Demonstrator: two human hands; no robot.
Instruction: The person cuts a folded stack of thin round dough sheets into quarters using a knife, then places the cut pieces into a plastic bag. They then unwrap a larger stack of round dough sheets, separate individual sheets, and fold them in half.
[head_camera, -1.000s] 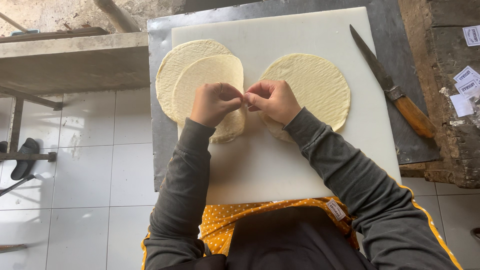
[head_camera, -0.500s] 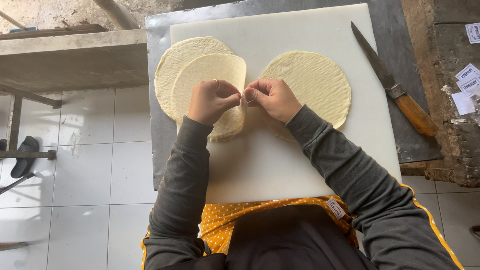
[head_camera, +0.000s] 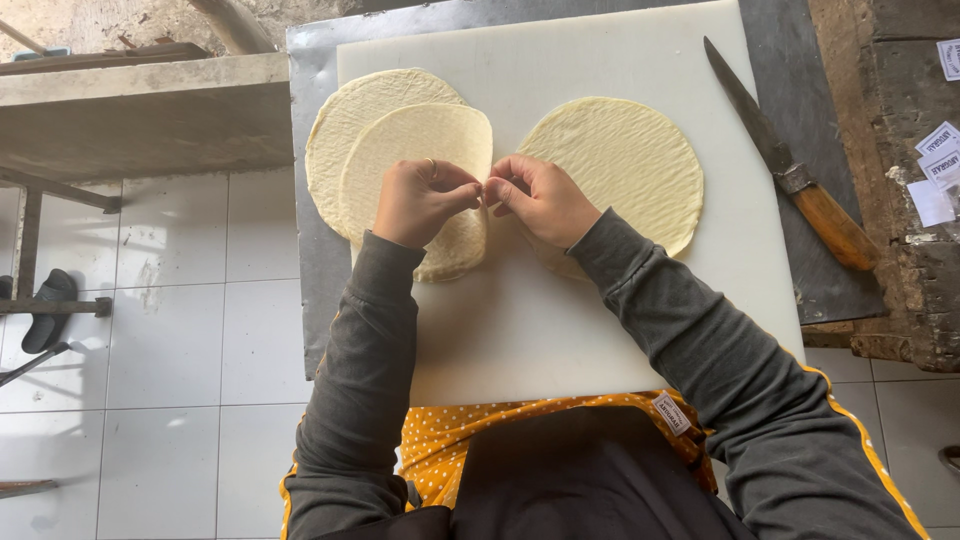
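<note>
Matt dough rounds (head_camera: 620, 160) under my fingers, smooth white plastic board (head_camera: 560, 330), dull metal table (head_camera: 310, 250), knife (head_camera: 790, 180) with glossy wood handle.

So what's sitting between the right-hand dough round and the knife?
Nothing: in the head view only bare white cutting board separates the single dough round from the knife.
</note>
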